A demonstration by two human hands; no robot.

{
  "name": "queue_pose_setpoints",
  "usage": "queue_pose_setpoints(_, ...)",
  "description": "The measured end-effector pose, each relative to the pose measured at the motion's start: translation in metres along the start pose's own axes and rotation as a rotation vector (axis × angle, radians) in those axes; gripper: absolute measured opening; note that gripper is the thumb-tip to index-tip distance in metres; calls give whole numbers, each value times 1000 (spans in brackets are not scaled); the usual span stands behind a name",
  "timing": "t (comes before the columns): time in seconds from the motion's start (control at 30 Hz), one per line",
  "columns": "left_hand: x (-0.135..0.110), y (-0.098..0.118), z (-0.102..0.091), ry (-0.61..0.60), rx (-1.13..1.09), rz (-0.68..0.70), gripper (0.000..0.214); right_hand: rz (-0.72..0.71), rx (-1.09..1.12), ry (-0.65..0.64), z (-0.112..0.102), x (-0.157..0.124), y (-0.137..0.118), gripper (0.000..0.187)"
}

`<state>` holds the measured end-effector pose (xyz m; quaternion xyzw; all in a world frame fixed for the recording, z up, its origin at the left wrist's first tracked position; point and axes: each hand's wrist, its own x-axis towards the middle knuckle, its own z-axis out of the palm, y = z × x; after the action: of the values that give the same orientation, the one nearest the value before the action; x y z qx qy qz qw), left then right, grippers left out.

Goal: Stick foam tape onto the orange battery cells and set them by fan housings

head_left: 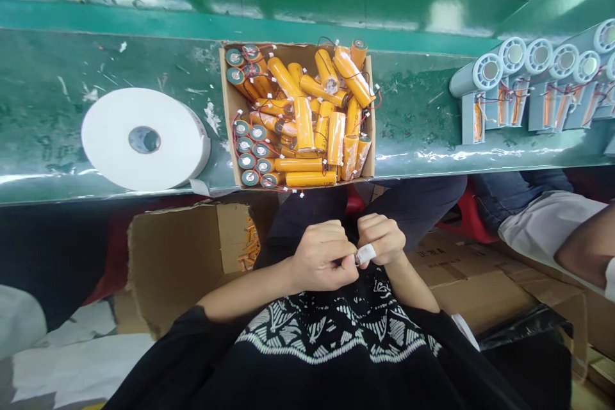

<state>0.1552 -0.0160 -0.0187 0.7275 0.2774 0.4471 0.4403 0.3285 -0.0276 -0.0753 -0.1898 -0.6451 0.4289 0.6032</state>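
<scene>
My left hand (323, 255) and my right hand (380, 238) are held together over my lap, close to my chest, both with fingers curled. Between their fingertips is a small piece of white tape (365, 254); it lies around a finger of the right hand while the left pinches at it. Ahead on the green bench stands an open cardboard box (229, 115) filled with several orange cylindrical batteries (303, 122) with red and black wires and white plugs. A large roll of white tape (144, 139) lies flat to the box's left.
A row of grey plastic housings (523, 77) with orange batteries in them lies on the bench at the right. Another person's arm (583, 245) and knees are at the right edge. Cardboard boxes (177, 256) stand on the floor under the bench.
</scene>
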Motion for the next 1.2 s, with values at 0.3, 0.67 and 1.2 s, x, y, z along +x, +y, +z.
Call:
queue_pose_setpoints(0.3, 0, 2, 4, -10, -174, -11, 22, -52, 135, 42, 6, 10, -3, 37)
queue_pose_setpoints(0.67, 0, 0, 1, -70, -279, -44, 23, -25, 84, -23, -3, 6, -6, 36)
queue_pose_setpoints(1.2, 4, 4, -4, -115, -308, -65, 21, -34, 17, -84, -5, 3, -3, 52)
